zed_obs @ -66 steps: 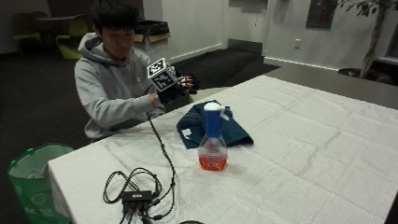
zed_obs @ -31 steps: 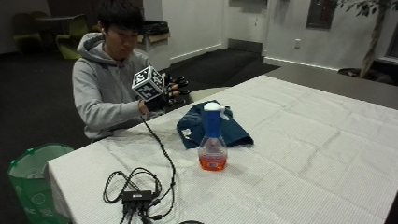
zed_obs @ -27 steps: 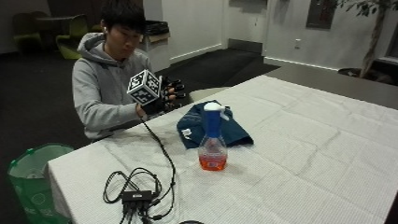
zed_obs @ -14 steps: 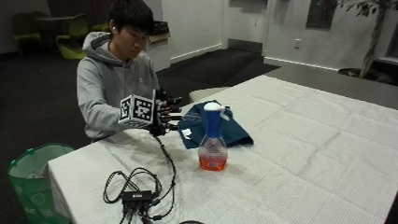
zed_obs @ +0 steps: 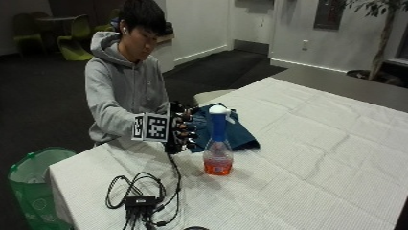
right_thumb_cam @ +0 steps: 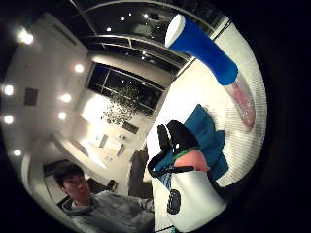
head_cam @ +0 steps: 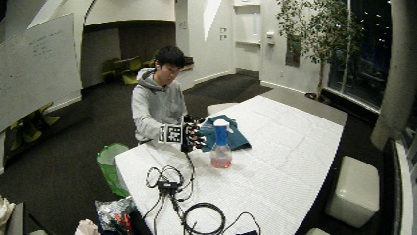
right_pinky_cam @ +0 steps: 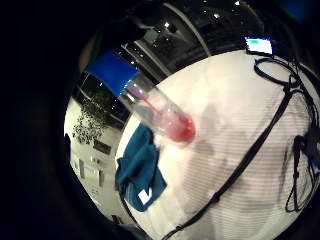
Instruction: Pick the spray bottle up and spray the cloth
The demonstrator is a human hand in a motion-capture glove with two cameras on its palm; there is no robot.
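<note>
A clear spray bottle point(zed_obs: 218, 143) with a blue head, white cap and orange-red liquid at its base stands upright on the white table point(zed_obs: 319, 158). Just behind it lies a crumpled dark teal cloth point(zed_obs: 239, 134). My gloved right hand point(zed_obs: 182, 130) hovers a short way to the bottle's side, palm facing it, fingers spread and holding nothing. Both palm views show the bottle point(right_pinky_cam: 150, 105) point(right_thumb_cam: 209, 53) close by, with the cloth point(right_pinky_cam: 140, 170) point(right_thumb_cam: 211, 141) beyond it. In the wide view the hand point(head_cam: 191, 136) is level with the bottle point(head_cam: 220, 146).
A tangle of black cables with a small black box point(zed_obs: 143, 201) lies on the table near the front corner. A green bin point(zed_obs: 32, 184) stands on the floor beside the table. A pale stool point(zed_obs: 210, 96) sits behind the cloth.
My right hand has come down from chest height and moved toward the bottle, stopping just beside it. Bottle and cloth have not moved.
</note>
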